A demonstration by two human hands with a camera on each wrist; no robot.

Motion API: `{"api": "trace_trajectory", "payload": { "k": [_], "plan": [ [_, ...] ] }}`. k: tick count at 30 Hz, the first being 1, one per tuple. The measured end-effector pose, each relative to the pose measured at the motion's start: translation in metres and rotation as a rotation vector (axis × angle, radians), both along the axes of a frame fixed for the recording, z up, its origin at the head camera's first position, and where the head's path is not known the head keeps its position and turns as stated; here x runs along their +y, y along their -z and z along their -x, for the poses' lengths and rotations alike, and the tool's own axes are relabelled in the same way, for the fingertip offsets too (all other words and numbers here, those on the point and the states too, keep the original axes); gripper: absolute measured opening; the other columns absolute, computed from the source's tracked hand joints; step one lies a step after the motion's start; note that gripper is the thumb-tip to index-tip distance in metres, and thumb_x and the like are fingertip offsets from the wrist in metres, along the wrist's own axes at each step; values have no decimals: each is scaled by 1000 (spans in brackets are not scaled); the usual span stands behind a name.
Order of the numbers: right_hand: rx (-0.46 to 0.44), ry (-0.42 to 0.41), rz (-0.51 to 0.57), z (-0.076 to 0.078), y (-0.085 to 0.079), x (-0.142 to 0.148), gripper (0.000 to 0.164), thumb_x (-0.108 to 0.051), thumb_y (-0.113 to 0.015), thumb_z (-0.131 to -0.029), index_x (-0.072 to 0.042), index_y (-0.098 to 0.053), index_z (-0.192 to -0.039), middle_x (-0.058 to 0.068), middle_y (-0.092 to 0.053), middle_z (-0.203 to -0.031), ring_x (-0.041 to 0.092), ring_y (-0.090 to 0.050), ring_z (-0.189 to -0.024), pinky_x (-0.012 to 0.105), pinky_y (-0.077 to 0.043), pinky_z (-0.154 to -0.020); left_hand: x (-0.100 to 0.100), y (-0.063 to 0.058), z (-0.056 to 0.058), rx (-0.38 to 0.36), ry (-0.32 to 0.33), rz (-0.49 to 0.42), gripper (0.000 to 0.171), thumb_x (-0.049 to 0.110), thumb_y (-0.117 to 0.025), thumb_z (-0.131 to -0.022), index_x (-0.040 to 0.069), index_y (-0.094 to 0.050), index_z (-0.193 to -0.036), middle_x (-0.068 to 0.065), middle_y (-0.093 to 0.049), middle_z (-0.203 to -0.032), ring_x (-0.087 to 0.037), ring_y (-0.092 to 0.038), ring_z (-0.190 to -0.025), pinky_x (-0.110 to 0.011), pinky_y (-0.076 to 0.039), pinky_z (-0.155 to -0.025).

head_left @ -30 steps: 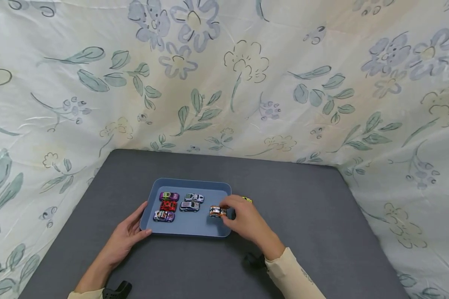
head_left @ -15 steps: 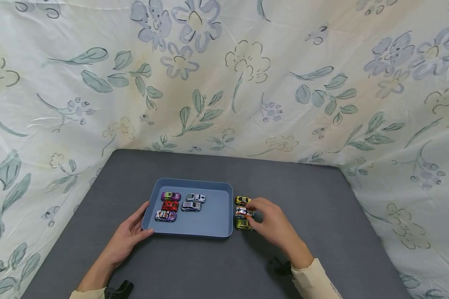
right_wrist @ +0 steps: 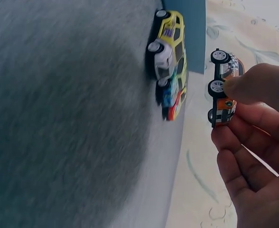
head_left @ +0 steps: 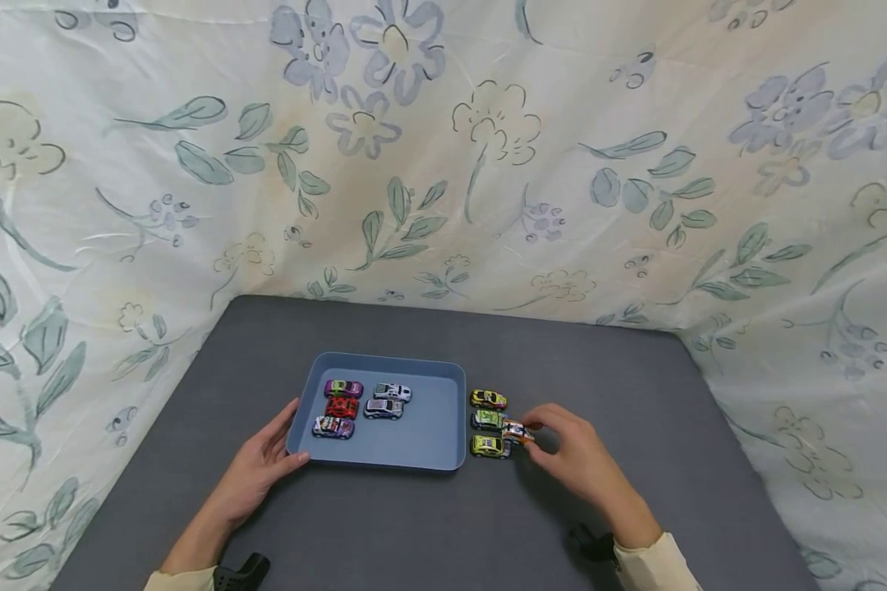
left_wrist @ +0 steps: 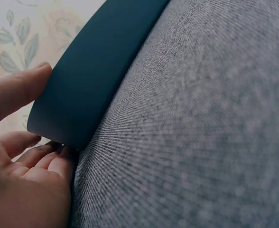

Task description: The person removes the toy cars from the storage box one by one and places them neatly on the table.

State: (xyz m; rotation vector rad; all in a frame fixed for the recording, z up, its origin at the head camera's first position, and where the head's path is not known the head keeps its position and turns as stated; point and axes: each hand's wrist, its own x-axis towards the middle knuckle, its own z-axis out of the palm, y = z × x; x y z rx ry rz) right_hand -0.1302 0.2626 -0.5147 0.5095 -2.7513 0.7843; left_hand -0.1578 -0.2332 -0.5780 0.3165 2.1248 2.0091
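My right hand [head_left: 572, 450] pinches an orange-and-white toy car [head_left: 517, 432] between thumb and fingers, to the right of the tray. In the right wrist view the toy car [right_wrist: 224, 88] shows its wheels turned sideways, with the thumb against its side. In the head view it overlaps the right ends of a green toy car [head_left: 488, 420] and a yellow-green toy car [head_left: 489, 446]. A yellow toy car [head_left: 489, 399] lies just behind these. My left hand [head_left: 255, 464] holds the front-left corner of the blue tray [head_left: 414, 455], thumb at the near rim, fingers along the left wall.
Inside the tray, a purple-green car [head_left: 343, 389], a red car [head_left: 342, 408] and a purple-white car [head_left: 333, 428] form a left column. Beside them stand a white car [head_left: 393, 392] and a silver car [head_left: 383, 409]. Floral cloth [head_left: 414, 164] surrounds the grey table [head_left: 384, 533].
My right hand has carried the orange-and-white car from above the tray's right end rightward, over the row of cars and past it. My left hand keeps its hold on the tray.
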Motion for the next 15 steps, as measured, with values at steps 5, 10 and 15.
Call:
{"api": "trace_trajectory", "payload": {
  "k": [5, 10, 15],
  "plan": [
    [-9, 19, -16, -4, 2, 8, 42, 1, -92, -83, -22, -78, -115, -13, -69, -112, 15, -70, -99, 46, -62, -84, 0, 4, -1, 6, 24, -24, 94, 2, -74, -103, -2, -11, -173, -29, -9, -177, -46, -10, -161, -10, -36, -112],
    [-22, 27, -22, -3, 2, 10, 40, -2, -92, -85, -22, -77, -116, -10, -70, -114, 17, -71, -100, 47, -62, -85, -1, -1, 0, 28, 23, -33, 93, 0, -73, -103, -2, -11, -173, -30, -9, -176, -47, -10, -161, -10, -36, -112],
    [-55, 39, -38, -3, 3, 15, 38, -5, -91, -86, -24, -77, -115, -11, -70, -115, 15, -71, -99, 46, -62, -84, -1, -6, -2, 19, 24, -28, 94, 0, -73, -103, -1, -11, -173, -31, -11, -176, -46, -12, -160, -11, -36, -112]
  ]
}}
